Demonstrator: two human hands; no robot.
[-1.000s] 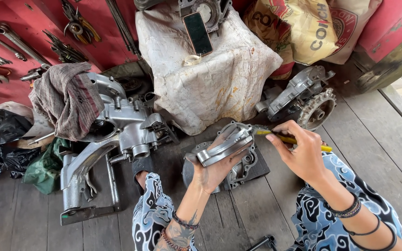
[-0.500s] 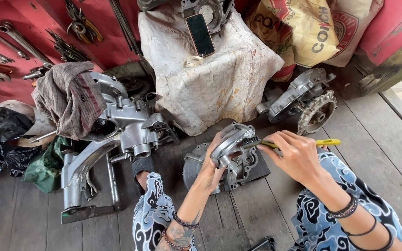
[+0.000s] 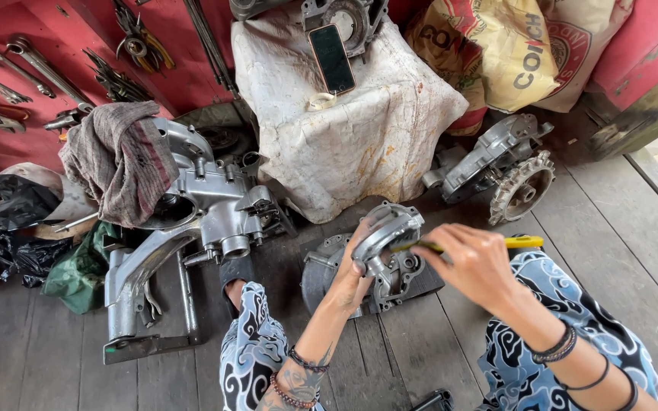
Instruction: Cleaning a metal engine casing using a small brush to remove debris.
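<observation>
The left hand (image 3: 353, 278) grips a curved, cast-metal cover (image 3: 387, 232), dull grey and ribbed, lifted just above a dark round engine casing (image 3: 321, 266) lying on the worn plank floor (image 3: 618, 228). The right hand (image 3: 475, 262) closes round a yellow-handled tool (image 3: 523, 242), its tip touching the cover. Left of them lies a smooth silver engine block (image 3: 215, 209) under a striped rag (image 3: 119, 156); behind stands a cloth-draped block (image 3: 367, 144).

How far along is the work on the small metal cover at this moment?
Done: the engine cases lie apart, big one left, another right. In hand: the left hand holds a small metal cover while the right hand works a yellow-handled tool against it. Left: the cover is not fitted to the case beneath.
</observation>
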